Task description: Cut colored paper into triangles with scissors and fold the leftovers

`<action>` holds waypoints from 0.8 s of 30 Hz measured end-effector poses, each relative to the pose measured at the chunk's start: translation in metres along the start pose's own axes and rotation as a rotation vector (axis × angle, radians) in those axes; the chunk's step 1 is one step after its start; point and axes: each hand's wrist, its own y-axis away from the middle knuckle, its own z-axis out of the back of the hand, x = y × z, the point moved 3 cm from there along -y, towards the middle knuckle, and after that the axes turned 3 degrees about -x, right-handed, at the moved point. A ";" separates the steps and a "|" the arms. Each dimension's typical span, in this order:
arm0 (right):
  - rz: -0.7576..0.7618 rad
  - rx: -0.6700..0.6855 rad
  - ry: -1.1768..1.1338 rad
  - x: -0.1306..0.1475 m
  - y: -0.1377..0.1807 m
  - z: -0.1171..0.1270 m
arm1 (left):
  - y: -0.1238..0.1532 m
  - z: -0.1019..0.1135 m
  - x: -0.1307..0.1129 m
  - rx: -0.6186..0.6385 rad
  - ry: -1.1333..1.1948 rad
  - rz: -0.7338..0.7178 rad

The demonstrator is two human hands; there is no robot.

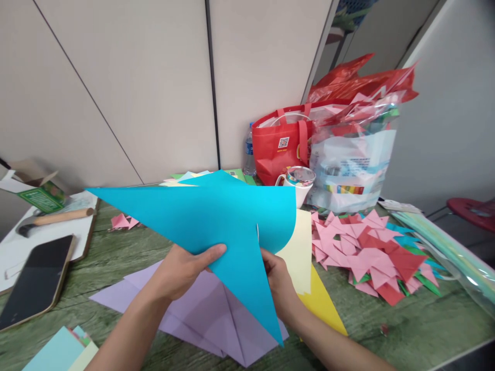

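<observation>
A large bright blue sheet of paper (pixel 216 221), folded with pointed corners, is held up above the table. My left hand (pixel 181 268) grips its lower left edge, with the thumb on top and the fingers underneath. At the sheet's right side runs a cut, and the part beyond it curves upward. My right hand (pixel 276 278) is closed at this cut, partly behind the paper. A thin pale sliver in the slit looks like a blade of scissors (pixel 258 232); the rest is hidden. Purple paper sheets (pixel 209 319) lie beneath my hands.
Cream paper (pixel 303 252) and yellow paper (pixel 323 304) lie right of my hands. Beyond them is a pile of pink and red folded pieces (pixel 371 257). A lidded mug (pixel 299 178), red bag (pixel 278 144) and plastic bag (pixel 348 165) stand behind. A phone (pixel 36 278) and hammer (pixel 58 217) lie left.
</observation>
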 end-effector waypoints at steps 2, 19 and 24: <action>0.006 0.007 -0.011 0.002 0.000 0.000 | 0.000 0.000 0.001 0.001 -0.008 0.004; 0.023 0.084 -0.108 0.006 0.000 -0.003 | -0.001 0.011 -0.008 -0.079 0.129 -0.081; 0.034 0.092 -0.195 0.009 0.000 -0.005 | -0.001 0.009 -0.008 -0.023 0.093 -0.074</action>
